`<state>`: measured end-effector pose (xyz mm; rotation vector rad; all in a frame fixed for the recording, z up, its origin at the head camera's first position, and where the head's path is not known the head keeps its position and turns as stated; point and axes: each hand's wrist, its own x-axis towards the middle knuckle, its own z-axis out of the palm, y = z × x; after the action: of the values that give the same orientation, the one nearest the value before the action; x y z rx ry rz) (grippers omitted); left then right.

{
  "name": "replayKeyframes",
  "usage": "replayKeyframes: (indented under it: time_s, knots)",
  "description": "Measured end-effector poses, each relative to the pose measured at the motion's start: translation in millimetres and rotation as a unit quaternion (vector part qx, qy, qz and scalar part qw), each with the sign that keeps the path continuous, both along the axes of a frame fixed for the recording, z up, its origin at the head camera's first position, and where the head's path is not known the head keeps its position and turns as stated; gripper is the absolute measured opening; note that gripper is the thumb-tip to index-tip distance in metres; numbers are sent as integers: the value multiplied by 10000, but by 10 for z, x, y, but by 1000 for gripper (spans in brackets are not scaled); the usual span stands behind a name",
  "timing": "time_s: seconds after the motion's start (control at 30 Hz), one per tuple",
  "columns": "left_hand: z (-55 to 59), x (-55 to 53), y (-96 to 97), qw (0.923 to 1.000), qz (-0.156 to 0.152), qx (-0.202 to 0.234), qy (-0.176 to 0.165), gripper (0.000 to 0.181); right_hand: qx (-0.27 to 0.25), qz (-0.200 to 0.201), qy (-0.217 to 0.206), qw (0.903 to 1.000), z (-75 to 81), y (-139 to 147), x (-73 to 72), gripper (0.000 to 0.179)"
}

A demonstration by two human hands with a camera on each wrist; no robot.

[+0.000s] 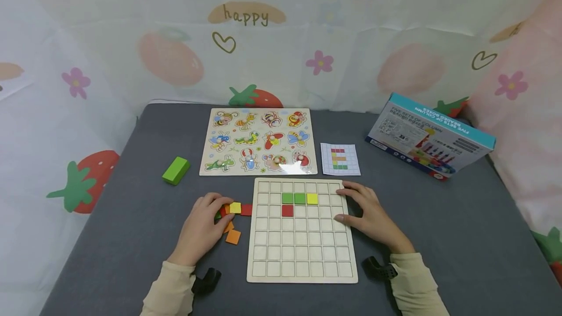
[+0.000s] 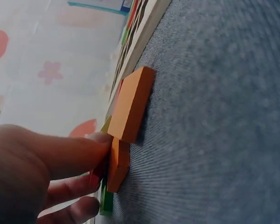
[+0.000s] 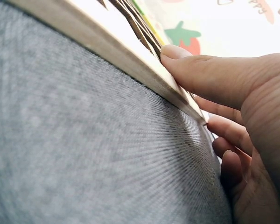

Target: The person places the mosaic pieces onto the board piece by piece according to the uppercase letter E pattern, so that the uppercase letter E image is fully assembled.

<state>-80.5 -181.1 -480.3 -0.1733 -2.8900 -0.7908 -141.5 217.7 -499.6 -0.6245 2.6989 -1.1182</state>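
Four tiles sit in one wooden grid board: two green tiles and a yellow tile side by side, plus a red tile just below the leftmost green. The board is nearly square, lying flat between the hands, its sides running away from the person and the row of three reaching left to right. Beyond its left edge the left hand curls thumb and fingers narrowly around a cluster of loose tiles, red, orange, yellow and green; some are hidden, so I cannot tell their number. Two orange tiles lie nearest the person. The right hand rests on the board's right rim, thumb and fingers wide apart. One green block, one puzzle board with twelve bug pictures, one card and one box share the grey surface, before a strawberry-printed backdrop.
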Motion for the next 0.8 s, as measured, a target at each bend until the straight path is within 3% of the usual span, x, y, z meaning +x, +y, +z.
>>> replayKeyframes:
  time_s: [0.23, 0.4, 0.8]
  knots:
    - [15, 34, -63, 9981, 120, 604, 12, 29, -3, -39, -17, 10000, -1, -2, 9, 62]
    - [62, 77, -78, 9974, 210, 693, -25, 29, 22, -35, -13, 10000, -6, 0, 9, 62]
    - [257, 47, 214, 9965, -464, 697, -61, 32, -29, 8, -4, 10000, 0, 2, -7, 62]
